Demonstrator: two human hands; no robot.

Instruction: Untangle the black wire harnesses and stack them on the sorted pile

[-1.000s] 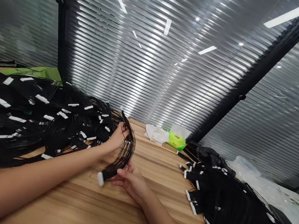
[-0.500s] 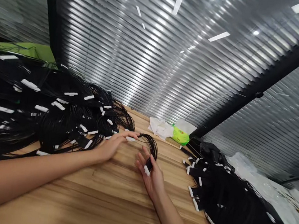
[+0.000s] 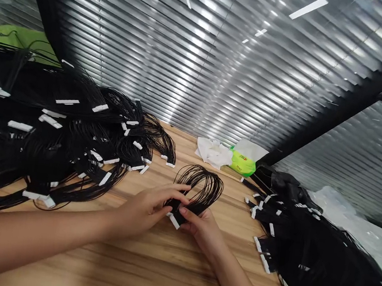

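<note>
A black wire harness (image 3: pixel 211 187) is bent into a loop above the wooden table, with a white connector (image 3: pixel 174 221) at its near end. My right hand (image 3: pixel 201 225) pinches the harness just behind that connector, thumb on top. Close beside it, my left hand (image 3: pixel 159 204) has its thumb and fingers closed around the other end of the loop; the connector there is mostly hidden by the fingers. Many more black harnesses with white connectors lie in a large pile at the left (image 3: pixel 82 148) and another at the right (image 3: pixel 306 250).
The wooden table (image 3: pixel 148 267) runs beneath both hands. At its back edge are crumpled white tissue (image 3: pixel 212 151) and a green tissue packet (image 3: pixel 242 162). Clear plastic (image 3: pixel 336 207) lies behind the right pile. A corrugated metallic surface rises beyond the table.
My left hand has come down and right, next to my right hand. The harness now forms a rounder loop, and my right hand's spread fingers have closed on it. The view has shifted slightly.
</note>
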